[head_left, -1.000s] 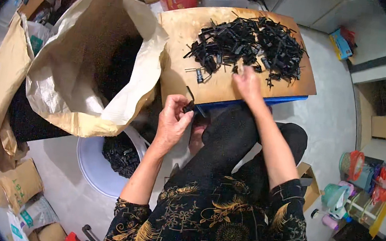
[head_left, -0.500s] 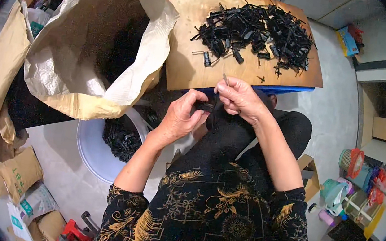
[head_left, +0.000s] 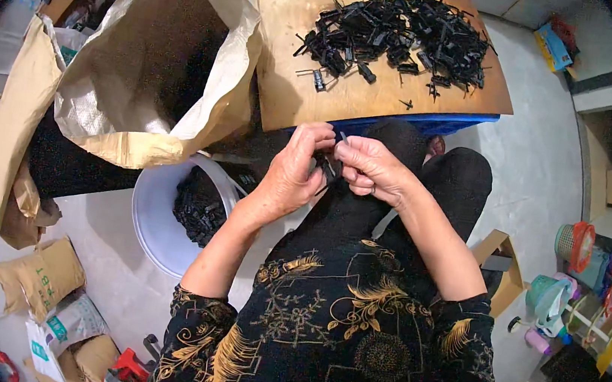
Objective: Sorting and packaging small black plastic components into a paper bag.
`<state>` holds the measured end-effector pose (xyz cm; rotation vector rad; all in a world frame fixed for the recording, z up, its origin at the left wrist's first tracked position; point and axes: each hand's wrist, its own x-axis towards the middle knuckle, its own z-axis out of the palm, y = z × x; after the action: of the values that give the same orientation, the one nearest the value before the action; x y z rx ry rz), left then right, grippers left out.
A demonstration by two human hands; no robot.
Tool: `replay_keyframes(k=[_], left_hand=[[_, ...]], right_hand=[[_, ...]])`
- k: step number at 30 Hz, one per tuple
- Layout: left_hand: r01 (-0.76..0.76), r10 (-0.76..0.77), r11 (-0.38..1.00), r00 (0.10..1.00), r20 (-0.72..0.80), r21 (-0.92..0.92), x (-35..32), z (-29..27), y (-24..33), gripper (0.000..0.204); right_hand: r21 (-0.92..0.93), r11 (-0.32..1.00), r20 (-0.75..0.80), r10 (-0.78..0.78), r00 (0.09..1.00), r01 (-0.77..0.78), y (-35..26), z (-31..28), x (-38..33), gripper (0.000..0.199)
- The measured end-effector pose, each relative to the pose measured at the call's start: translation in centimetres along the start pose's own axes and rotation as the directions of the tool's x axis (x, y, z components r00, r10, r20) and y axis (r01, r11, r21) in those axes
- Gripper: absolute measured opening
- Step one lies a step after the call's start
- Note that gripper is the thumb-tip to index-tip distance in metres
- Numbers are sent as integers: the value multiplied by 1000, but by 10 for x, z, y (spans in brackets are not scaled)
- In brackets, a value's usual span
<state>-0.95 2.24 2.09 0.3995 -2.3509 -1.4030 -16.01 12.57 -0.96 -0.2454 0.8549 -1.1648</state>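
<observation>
Over my lap, my left hand (head_left: pixel 293 168) is closed around a small black plastic part (head_left: pixel 328 169), mostly hidden by the fingers. Close beside it, my right hand (head_left: pixel 380 171) pinches a thin, pale, pointed tool (head_left: pixel 343 138). Its tip sticks up past the thumb and it looks like a narrow blade. Both hands almost meet at the black part. Beyond them, a pile of similar black plastic parts (head_left: pixel 391 38) with thin stems lies on a wooden board (head_left: pixel 286 102). One loose part (head_left: pixel 319 81) and a tiny black scrap (head_left: pixel 406 104) lie near the board's front edge.
A large open paper sack (head_left: pixel 234 88) stands at the left. Below it is a white bucket (head_left: pixel 155 227) holding many black parts. Brown packages (head_left: pixel 40 274) lie on the lower left floor. At right are a cardboard box (head_left: pixel 507 278) and a cluttered rack (head_left: pixel 586 313).
The hands have drawn closer together, and the tool's tip now sits beside my left fingers. The whole view has shifted slightly, with the board and pile a little higher and further left.
</observation>
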Motion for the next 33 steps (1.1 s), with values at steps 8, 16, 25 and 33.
replay_keyframes(k=[8, 16, 25, 33], left_hand=[[-126, 105, 973, 988, 115, 195, 3, 4, 13, 57], [-101, 77, 974, 990, 122, 202, 4, 7, 4, 54], [502, -521, 756, 850, 78, -419, -18, 18, 5, 68], [515, -547, 768, 837, 28, -382, -15, 23, -15, 77]], right_hand=[[7, 1000, 37, 0, 999, -1, 17, -3, -4, 15], [88, 996, 22, -36, 999, 34, 27, -6, -1, 13], [-52, 885, -190, -464, 865, 463, 27, -4, 13, 9], [-333, 856, -115, -452, 884, 394, 27, -2, 18, 11]])
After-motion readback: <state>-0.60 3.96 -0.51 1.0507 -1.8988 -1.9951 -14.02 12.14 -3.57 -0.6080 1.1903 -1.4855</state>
